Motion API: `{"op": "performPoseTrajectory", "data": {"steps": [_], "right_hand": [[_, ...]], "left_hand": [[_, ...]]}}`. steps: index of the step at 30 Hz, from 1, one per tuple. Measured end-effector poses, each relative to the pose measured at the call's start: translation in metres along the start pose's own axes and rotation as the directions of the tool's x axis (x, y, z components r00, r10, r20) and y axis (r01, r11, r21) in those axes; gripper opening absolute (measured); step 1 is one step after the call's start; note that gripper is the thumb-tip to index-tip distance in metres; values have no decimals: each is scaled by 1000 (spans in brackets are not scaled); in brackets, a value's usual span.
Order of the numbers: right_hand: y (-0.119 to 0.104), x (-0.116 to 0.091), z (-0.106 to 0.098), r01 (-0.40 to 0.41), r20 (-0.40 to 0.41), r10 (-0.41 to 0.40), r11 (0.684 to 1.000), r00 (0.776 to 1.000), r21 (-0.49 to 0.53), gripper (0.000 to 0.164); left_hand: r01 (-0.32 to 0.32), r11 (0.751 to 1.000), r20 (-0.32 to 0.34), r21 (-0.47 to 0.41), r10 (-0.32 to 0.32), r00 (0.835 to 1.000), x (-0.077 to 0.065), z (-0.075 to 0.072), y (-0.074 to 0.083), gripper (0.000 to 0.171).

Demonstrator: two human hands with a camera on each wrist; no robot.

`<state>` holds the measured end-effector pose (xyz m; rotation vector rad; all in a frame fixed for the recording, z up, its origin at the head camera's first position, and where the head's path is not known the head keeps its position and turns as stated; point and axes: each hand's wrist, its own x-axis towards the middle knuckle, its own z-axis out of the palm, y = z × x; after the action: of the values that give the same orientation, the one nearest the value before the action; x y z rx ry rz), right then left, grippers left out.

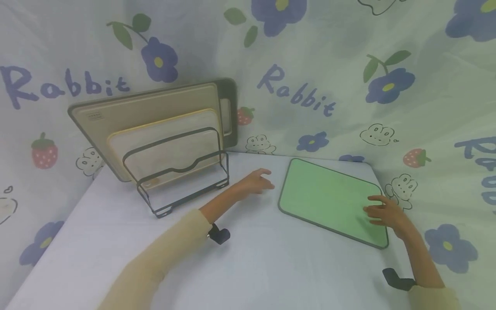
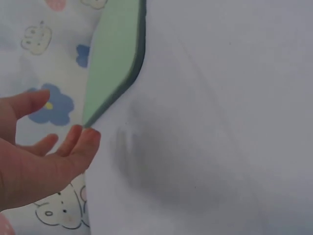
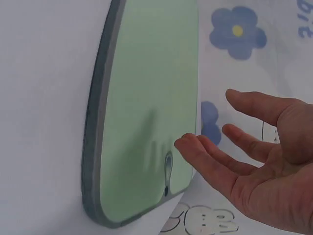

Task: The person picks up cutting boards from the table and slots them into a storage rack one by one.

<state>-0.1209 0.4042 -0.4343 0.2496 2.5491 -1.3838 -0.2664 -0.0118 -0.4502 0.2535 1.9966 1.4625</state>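
Note:
A green cutting board (image 1: 325, 198) with a dark grey rim lies flat on the white table. My left hand (image 1: 253, 183) hovers to the left of it, fingers loosely spread and holding nothing. Over the board's right end is my right hand (image 1: 387, 214), its fingers apart and its shadow falling on the green surface. In the right wrist view a small slot (image 3: 168, 171) shows near one end of the board, beside the fingertips. The left wrist view has the board's corner (image 2: 115, 73) beyond the left fingers.
At the left stands a dark wire rack (image 1: 182, 200) with a white, yellow-edged board (image 1: 174, 142) and a larger beige board (image 1: 155, 101) with a dark handle end upright in it. A patterned cloth (image 1: 310, 56) hangs behind the table (image 1: 271, 267).

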Motion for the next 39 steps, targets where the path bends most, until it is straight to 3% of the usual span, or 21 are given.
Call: {"op": "performPoseTrajectory", "data": {"steps": [7, 13, 20, 28, 34, 39], "right_hand": [[16, 1, -17, -60, -7, 60, 998, 998, -27, 71], [26, 7, -34, -177, -19, 176, 980, 984, -87, 76], [38, 14, -45, -224, -11, 225, 968, 974, -113, 73], [40, 27, -48, -347, -21, 347, 932, 938, -106, 78], [46, 35, -45, -381, -8, 381, 923, 924, -57, 84], [46, 39, -42, -368, 2, 370, 925, 929, -96, 86]], "left_hand": [[46, 997, -25, 58, -45, 999, 19, 12, 2, 70], [85, 990, -39, 110, -81, 996, 30, 25, 9, 70], [133, 986, -71, 104, -126, 989, 52, 40, 20, 73], [187, 961, -116, 202, -167, 979, 78, 50, 30, 66], [207, 971, -153, 119, -188, 970, 87, 55, 34, 70], [220, 975, -172, 24, -213, 962, 92, 61, 33, 75]]}}
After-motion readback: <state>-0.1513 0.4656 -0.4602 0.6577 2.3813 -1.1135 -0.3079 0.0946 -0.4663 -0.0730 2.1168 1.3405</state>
